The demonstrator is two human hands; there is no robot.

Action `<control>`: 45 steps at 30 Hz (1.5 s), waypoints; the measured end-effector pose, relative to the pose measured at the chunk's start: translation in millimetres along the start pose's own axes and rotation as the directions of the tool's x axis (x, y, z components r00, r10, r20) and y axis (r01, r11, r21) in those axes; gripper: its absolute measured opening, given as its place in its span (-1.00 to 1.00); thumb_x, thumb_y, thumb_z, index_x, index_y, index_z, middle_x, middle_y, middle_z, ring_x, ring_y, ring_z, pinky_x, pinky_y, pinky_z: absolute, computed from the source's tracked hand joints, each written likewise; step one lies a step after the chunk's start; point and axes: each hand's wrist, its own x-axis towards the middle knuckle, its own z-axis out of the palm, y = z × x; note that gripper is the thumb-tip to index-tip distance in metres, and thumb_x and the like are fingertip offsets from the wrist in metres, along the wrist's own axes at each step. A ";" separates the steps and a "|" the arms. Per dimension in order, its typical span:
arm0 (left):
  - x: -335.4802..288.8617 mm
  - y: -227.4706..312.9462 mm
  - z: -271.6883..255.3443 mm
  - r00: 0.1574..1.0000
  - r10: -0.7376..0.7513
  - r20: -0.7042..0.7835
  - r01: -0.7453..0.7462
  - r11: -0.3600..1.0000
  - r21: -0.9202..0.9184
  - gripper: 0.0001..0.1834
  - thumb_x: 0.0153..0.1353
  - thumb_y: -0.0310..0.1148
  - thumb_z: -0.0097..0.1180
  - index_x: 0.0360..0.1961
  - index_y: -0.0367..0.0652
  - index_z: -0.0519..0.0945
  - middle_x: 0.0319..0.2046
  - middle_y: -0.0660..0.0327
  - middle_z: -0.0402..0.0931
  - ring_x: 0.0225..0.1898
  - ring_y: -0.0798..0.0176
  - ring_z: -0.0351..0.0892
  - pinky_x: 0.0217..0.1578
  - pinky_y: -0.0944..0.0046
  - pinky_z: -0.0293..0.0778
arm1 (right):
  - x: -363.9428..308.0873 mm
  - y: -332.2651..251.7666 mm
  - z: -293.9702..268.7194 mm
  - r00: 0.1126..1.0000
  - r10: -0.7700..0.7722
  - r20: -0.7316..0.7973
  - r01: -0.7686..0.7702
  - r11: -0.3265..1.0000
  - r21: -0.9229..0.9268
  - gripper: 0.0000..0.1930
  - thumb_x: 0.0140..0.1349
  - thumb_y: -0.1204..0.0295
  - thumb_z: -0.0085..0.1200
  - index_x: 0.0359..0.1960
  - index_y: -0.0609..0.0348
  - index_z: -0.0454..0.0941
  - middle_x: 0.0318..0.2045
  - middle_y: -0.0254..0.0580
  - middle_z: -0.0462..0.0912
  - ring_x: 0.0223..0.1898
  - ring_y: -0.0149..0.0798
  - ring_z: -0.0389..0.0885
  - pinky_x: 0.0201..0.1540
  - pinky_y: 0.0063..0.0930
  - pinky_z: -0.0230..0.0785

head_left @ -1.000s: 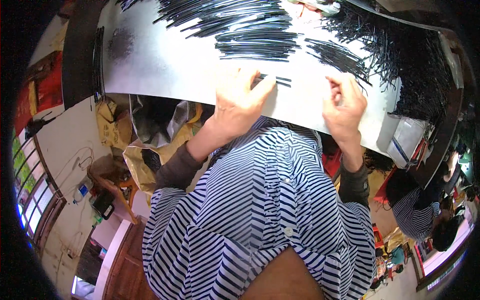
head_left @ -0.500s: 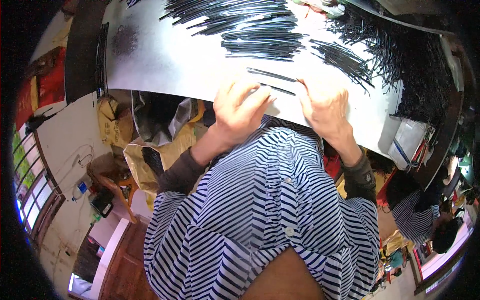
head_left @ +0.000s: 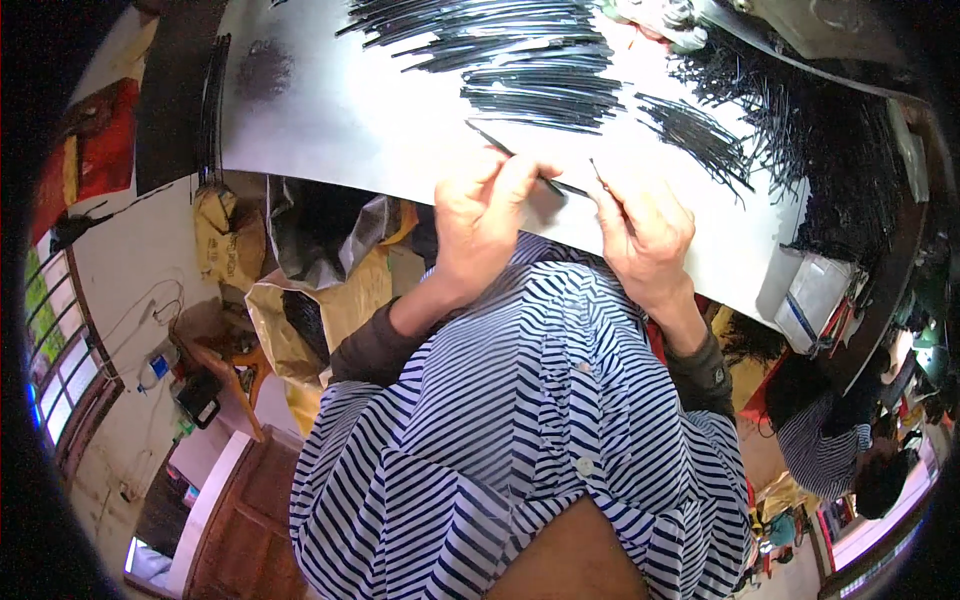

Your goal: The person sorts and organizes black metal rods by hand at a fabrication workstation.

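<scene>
Above the near edge of the white table (head_left: 340,160), my left hand (head_left: 478,220) pinches a thin black stick (head_left: 488,135) between thumb and fingers. It slants from upper left down to the right. My right hand (head_left: 648,232) is closed on another thin black stick (head_left: 598,172), whose tip pokes up past the fingertips. A short dark length (head_left: 574,188) spans the gap between both hands; which stick it belongs to is hard to tell. Just beyond lie rows of similar black sticks (head_left: 540,98), with a smaller loose pile (head_left: 695,135) to their right.
A dense tangle of black strands (head_left: 850,170) covers the table's right side. Near its right corner sits a pale box (head_left: 812,295) beside thin tools. Long black strips (head_left: 213,110) lie at the left end. Brown bags (head_left: 340,285) stand below; another person (head_left: 825,440) is at right.
The two sticks lay nearly parallel between my hands; now the left one slants steeply and the right one's tip points up. My hands have turned and drawn slightly nearer each other.
</scene>
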 end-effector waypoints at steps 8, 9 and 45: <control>-7.2 -0.2 -21.1 0.996 -0.031 -0.088 0.032 0.999 0.012 -0.89 0.32 -0.53 0.03 -0.35 -0.35 0.52 -0.39 0.15 0.63 -0.41 0.47 0.57 -0.34 0.49 0.49 | -0.5 -1.9 -2.9 0.951 0.016 0.310 0.085 0.947 -0.310 -0.88 0.08 0.51 0.20 -0.33 0.19 0.59 -0.50 -0.19 0.53 -0.56 -0.18 0.50 -0.52 -0.35 0.31; -12.0 -0.1 -18.8 0.993 -0.099 -0.064 0.097 0.995 -0.032 -0.90 0.31 -0.54 0.03 -0.34 -0.36 0.52 -0.40 0.17 0.63 -0.41 0.48 0.56 -0.36 0.50 0.48 | -2.9 3.2 -1.1 0.977 0.015 0.213 0.051 0.952 -0.301 -0.89 0.08 0.52 0.20 -0.34 0.19 0.59 -0.51 -0.19 0.52 -0.56 -0.17 0.49 -0.51 -0.33 0.31; 23.3 -22.1 -13.4 0.833 0.447 0.326 -0.513 0.405 0.757 -0.83 0.00 -0.34 0.28 -0.36 -0.09 0.61 -0.48 0.21 0.41 -0.41 0.12 0.43 -0.44 0.18 0.35 | -6.8 2.7 -8.0 0.996 0.093 -0.016 -0.093 0.996 -0.013 -0.82 0.09 0.70 0.15 -0.24 0.33 0.61 -0.42 -0.12 0.60 -0.45 -0.26 0.57 -0.40 -0.50 0.40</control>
